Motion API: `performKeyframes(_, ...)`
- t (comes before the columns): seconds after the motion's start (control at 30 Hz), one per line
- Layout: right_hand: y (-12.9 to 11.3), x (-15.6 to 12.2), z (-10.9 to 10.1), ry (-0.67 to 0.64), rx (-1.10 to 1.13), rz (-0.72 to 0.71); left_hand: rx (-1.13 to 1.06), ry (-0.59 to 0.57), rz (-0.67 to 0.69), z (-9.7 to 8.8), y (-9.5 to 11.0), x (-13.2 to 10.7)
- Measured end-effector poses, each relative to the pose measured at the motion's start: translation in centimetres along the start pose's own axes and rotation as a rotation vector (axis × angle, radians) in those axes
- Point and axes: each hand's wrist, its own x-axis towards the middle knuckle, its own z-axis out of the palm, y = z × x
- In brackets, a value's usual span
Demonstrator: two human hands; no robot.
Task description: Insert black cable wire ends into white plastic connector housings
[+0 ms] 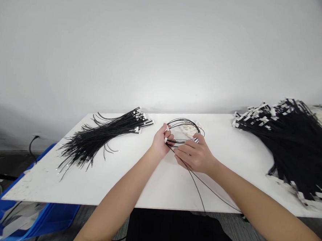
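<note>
My left hand [162, 140] is closed, pinching the white connector ends of a few thin black cables [186, 122] that loop up and round in front of my hands. My right hand [195, 154] lies just to the right, its fingers curled over the same cables where they cross. The loose tails of these cables run under my right hand and off the near edge of the white table [157, 187].
A fanned bundle of black cables with white connectors [105, 135] lies at the left. A much larger heap of black cables with white tags [293, 141] fills the right side. A blue bin [43, 218] stands on the floor at the lower left. A plain white wall rises behind.
</note>
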Motion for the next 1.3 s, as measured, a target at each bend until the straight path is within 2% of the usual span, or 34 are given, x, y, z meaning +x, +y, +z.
performKeyframes(0.23, -0.1, -0.1, 0.1, -0.026, 0.081, 0.047, 0.007, 0.002, 0.001, 0.0, 0.0, 0.1)
performKeyframes(0.47, 0.1, -0.6, 0.3, -0.043, 0.117, 0.031, 0.013, 0.001, 0.023, -0.2, 0.0, 0.1)
performKeyframes(0.7, 1.3, -0.5, -0.3, -0.101, 0.169, -0.152, -0.008, 0.002, 0.037, -0.3, -0.1, 0.2)
performKeyframes(0.93, 1.1, -0.2, -0.6, -0.096, 0.198, -0.258, -0.011, 0.009, 0.034, -0.2, 0.1, 0.3)
performKeyframes(1.3, 0.3, 0.5, -2.2, 0.065, 0.214, -0.402, -0.045, 0.027, 0.058, -0.3, 1.3, 0.3)
